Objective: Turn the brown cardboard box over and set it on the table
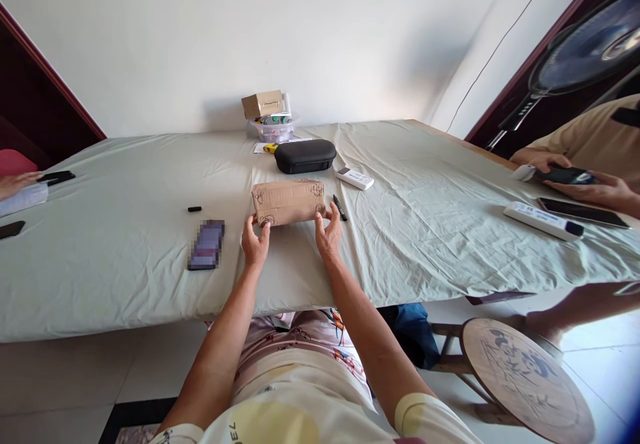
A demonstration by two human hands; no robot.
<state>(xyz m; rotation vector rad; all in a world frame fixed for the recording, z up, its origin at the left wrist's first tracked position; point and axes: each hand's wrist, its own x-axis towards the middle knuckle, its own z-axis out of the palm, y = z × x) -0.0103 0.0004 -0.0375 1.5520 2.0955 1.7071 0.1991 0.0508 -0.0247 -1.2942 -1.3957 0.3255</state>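
We hold a brown corrugated cardboard box [289, 205] at the near middle of the cloth-covered worktop [150, 177]. Our left hand [256, 241] and right hand [329, 234] pinch its two near corners, thumbs on the face towards us, fingers behind. Dark flower-like drawings [316, 190] sit at that face's corners, so we judge the corner decoration largely done. The broad band between them looks undrawn, which we would count as the part left, if more is wanted. A slim black pen [340, 208] lies just beside our right hand, in neither grip; a short black cylindrical cap [195, 209] lies apart from it, left of the box, so we take the pen to be uncapped.

Our thumbs partly cover the two near drawings, and the box's underside and far side are hidden. We cannot tell whether it rests on the cloth or is slightly raised. The dark rectangular phone [206, 245] has its screen blurred out, and the round fan [590, 44] is cut off at the right edge.
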